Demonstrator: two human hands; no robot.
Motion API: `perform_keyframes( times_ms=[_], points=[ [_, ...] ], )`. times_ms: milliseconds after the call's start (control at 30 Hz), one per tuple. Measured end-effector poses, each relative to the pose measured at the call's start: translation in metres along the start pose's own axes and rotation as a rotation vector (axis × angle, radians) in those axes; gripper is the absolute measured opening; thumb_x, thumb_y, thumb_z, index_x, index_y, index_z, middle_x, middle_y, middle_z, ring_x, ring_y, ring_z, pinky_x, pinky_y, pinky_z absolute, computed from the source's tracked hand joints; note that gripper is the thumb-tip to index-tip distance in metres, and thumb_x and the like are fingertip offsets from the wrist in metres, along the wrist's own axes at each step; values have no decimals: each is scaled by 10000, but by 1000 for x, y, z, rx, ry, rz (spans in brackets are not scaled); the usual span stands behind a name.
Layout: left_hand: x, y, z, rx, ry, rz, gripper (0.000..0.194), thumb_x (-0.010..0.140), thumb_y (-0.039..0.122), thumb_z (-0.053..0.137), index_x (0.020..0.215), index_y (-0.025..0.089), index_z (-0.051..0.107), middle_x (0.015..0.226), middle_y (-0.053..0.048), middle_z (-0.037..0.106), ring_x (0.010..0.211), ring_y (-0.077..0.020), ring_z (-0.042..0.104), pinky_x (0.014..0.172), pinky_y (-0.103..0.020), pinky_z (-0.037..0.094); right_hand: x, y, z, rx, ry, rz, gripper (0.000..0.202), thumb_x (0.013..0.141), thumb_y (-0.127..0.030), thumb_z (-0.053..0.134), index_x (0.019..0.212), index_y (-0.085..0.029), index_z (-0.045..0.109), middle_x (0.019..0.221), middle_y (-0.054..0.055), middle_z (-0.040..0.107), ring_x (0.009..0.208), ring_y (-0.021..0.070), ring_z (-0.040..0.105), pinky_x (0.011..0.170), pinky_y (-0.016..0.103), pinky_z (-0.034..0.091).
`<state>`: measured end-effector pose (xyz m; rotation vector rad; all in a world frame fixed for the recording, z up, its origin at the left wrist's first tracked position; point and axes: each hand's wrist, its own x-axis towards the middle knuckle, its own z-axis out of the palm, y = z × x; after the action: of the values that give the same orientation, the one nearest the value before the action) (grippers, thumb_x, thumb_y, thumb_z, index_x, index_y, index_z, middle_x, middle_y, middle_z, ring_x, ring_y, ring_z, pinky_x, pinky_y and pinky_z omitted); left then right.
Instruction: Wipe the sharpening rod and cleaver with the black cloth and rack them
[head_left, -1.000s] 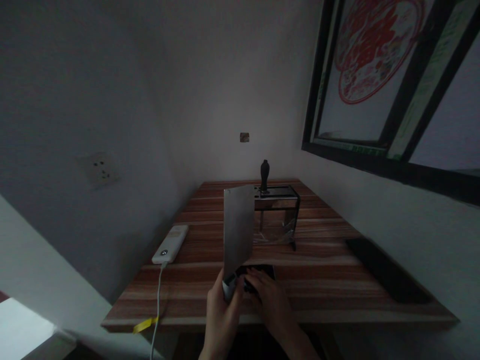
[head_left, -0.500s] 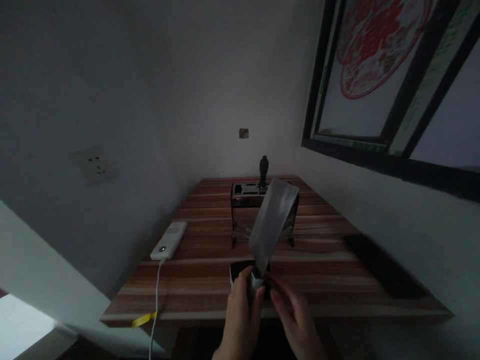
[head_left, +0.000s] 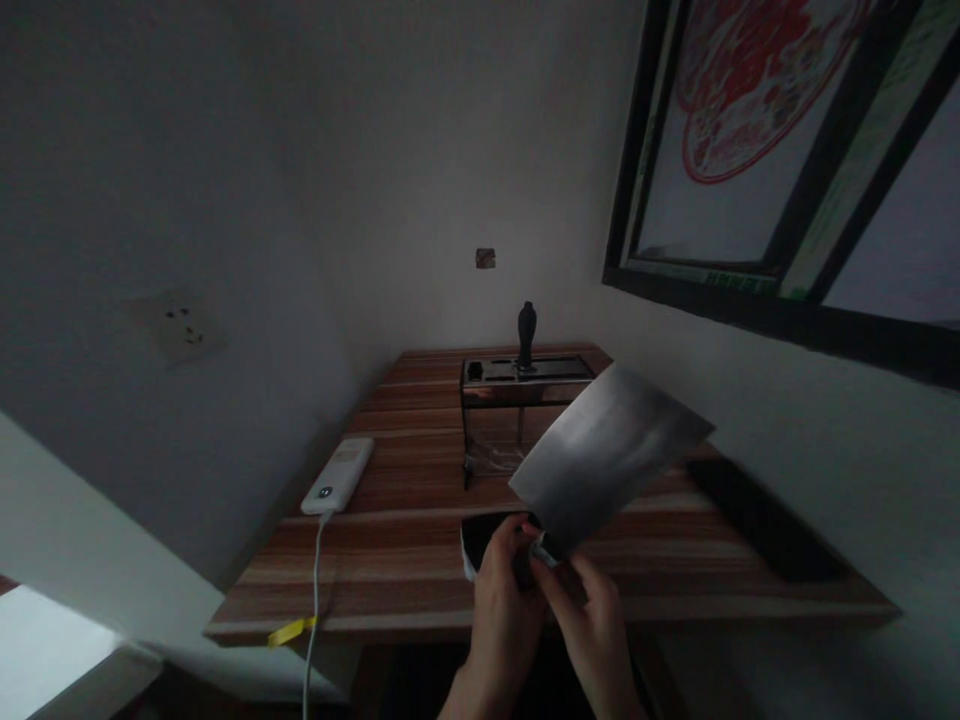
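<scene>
A broad-bladed cleaver (head_left: 611, 455) is held up over the front of the table, its blade tilted to the upper right and its flat side facing me. My left hand (head_left: 506, 590) is closed around the handle end, most of which its fingers hide. My right hand (head_left: 589, 610) pinches the cleaver close to where the blade begins. A small pale, shiny patch shows between the two hands; I cannot make out what it is. Just behind my left hand lies a black item with a whitish side (head_left: 480, 545), partly covered by the fingers.
A knife rack (head_left: 487, 385) with a black-handled tool (head_left: 527, 335) upright in it stands behind the cleaver. A white power bank (head_left: 339, 477) with a cable lies left on the wood-grain table (head_left: 390, 590). At right rests a flat dark object (head_left: 765, 520) near the wall.
The cleaver has turned, its blade swinging from nearly upright to the right, with its flat face now toward me. Both hands have shifted slightly right. The view has tilted a little.
</scene>
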<state>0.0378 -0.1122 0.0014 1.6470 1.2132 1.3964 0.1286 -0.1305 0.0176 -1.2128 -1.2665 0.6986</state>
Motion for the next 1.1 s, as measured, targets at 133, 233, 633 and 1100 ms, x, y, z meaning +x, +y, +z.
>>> perform_keyframes(
  times_ms=[133, 233, 633, 1100],
  points=[
    [1, 0, -4, 96, -95, 100, 573, 699, 121, 588, 1214, 227, 361, 1100, -61, 583, 1024, -181, 548, 877, -337, 430, 2, 8, -18, 8, 96, 7, 284, 747, -383, 584, 922, -170, 651, 893, 92, 692, 847, 248, 643, 765, 334, 517],
    [9, -5, -23, 228, -109, 158, 496, 732, 158, 573, 1187, 232, 388, 1073, -55, 578, 1022, -187, 538, 888, -363, 423, 4, 16, -43, 0, 139, -10, 239, 734, -383, 603, 862, -186, 647, 832, 70, 693, 792, 225, 648, 743, 307, 521],
    [42, -15, -46, 589, -435, 275, 353, 723, 203, 598, 1067, 241, 529, 1113, -46, 553, 1055, -208, 502, 917, -384, 412, 11, 38, -74, 290, 75, 25, 241, 827, -408, 482, 913, -193, 549, 874, 70, 614, 799, 200, 584, 680, 293, 481],
    [39, -20, -62, 782, -678, 134, 699, 624, 31, 439, 1284, 258, 391, 1390, -10, 350, 1272, -170, 314, 1056, -318, 266, 13, 44, -33, 302, -4, 213, 321, 735, -422, 615, 925, -181, 519, 518, -68, 416, 421, 62, 373, 395, 179, 332]
  ],
)
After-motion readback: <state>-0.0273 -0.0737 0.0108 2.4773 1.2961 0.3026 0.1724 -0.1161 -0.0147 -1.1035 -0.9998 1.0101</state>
